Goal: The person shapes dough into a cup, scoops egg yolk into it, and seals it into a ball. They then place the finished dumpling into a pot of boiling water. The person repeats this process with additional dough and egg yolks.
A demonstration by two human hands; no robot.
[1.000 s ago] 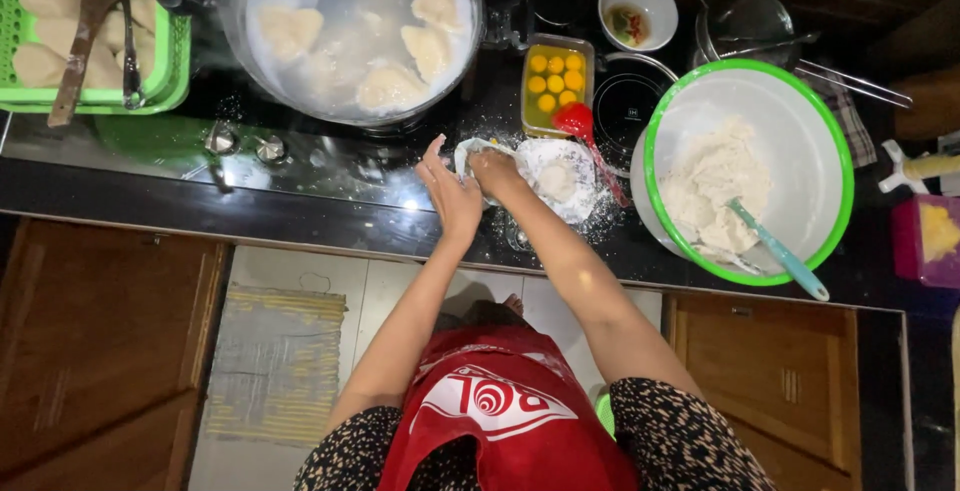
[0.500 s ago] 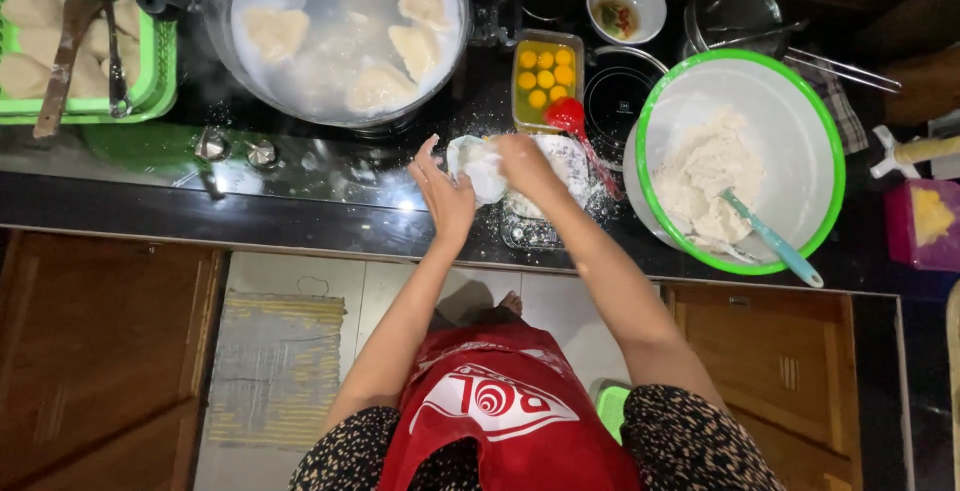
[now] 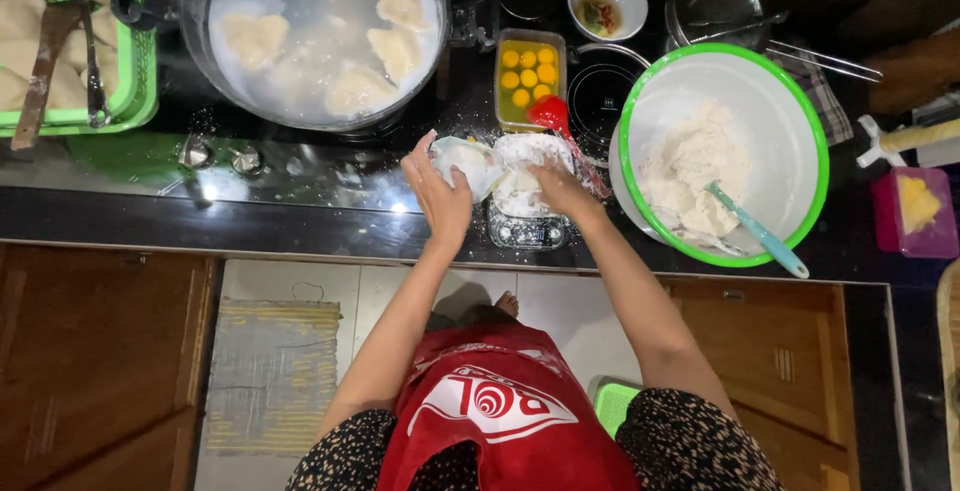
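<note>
My left hand (image 3: pixel 438 194) holds a flat white dough disc (image 3: pixel 466 163) above the dark counter. My right hand (image 3: pixel 562 191) rests on a floury mound of dough (image 3: pixel 528 159) that sits on a small kitchen scale (image 3: pixel 527 228). Both hands are dusted with flour and close together at the counter's middle.
A large pan (image 3: pixel 318 33) of white dumplings in liquid stands behind the hands. A green-rimmed white bowl (image 3: pixel 790 101) with dough and a teal spatula (image 3: pixel 757 233) is at right. Egg yolks fill a rectangular dish (image 3: pixel 528 69). A green tray (image 3: pixel 138 91) with dumplings and tongs is at far left.
My left hand has taken the dough disc away from the mound and holds it apart. My right hand has shifted onto the mound over the scale.
</note>
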